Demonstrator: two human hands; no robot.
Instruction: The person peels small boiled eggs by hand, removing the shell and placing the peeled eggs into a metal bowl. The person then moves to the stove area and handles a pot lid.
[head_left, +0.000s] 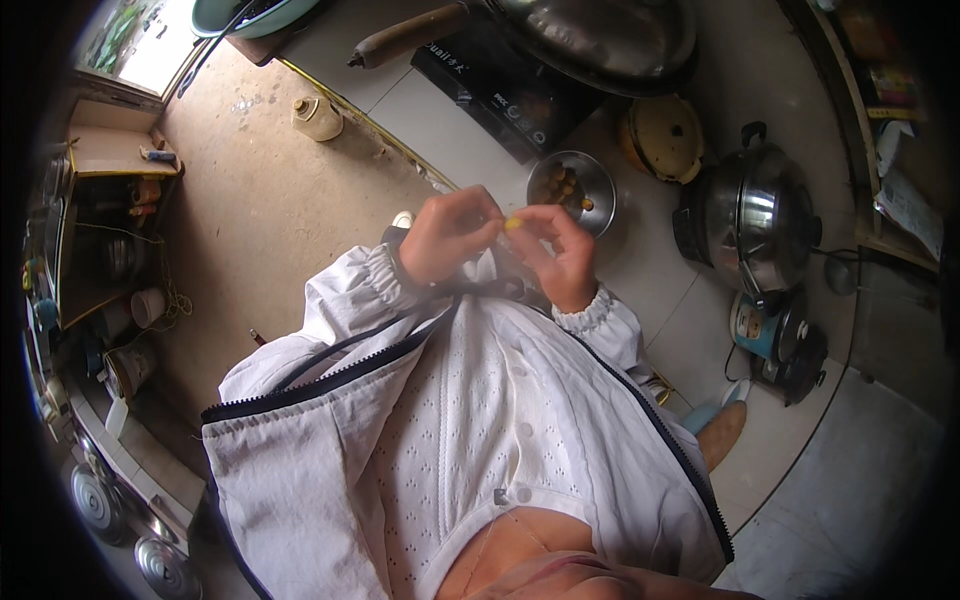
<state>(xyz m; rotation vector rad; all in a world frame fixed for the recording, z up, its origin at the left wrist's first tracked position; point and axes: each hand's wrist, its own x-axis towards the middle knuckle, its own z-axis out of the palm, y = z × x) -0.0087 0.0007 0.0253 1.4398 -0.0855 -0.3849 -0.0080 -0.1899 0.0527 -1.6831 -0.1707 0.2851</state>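
Observation:
Between the fingertips of my two hands is a small yellow piece of food (514, 223), too small to name. My right hand (559, 251) pinches it between thumb and forefinger. My left hand (448, 234) has its thumb and forefinger drawn together right beside it. Whether those left fingers also grip something is hard to tell. Just beyond my right hand, a round stainless steel bowl (609, 196) sits on the tiled counter (667, 255). Several small brown and yellowish pieces (564, 186) lie in the bowl, partly covered by my right fingers.
A black induction cooker (487, 97) carries a lidded wok (600, 37) with a wooden handle. Right of the bowl stand a yellowish round container (664, 139) and a steel electric pot (757, 217). A beige jug (316, 118) stands on the floor; a shelf unit (112, 161) lines the left.

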